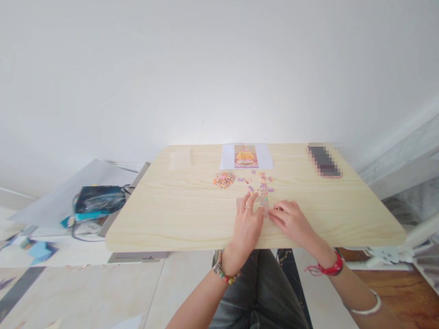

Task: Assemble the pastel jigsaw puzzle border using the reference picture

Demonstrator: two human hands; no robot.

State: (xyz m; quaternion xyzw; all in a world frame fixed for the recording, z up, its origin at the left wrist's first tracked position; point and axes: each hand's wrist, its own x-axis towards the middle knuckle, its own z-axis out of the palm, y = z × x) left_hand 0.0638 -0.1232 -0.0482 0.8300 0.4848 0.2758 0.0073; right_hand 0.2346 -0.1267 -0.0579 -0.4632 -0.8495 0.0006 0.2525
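A light wooden table [171,214] stands in front of me. My left hand [247,224] lies on it, fingers reaching toward small scattered jigsaw pieces [262,185]. My right hand [291,221] rests beside it, its fingertips touching a clear small frame or piece [265,206] between both hands; whether it grips it is unclear. A heap of orange and pink pieces [223,179] lies further left. A printed reference picture [246,156] of a yellow figure lies at the far edge.
A phone [324,161] lies at the table's far right. A pale clear bag [180,159] lies far left on the table. A dark and teal bag [98,201] sits on a low surface to the left. White wall behind.
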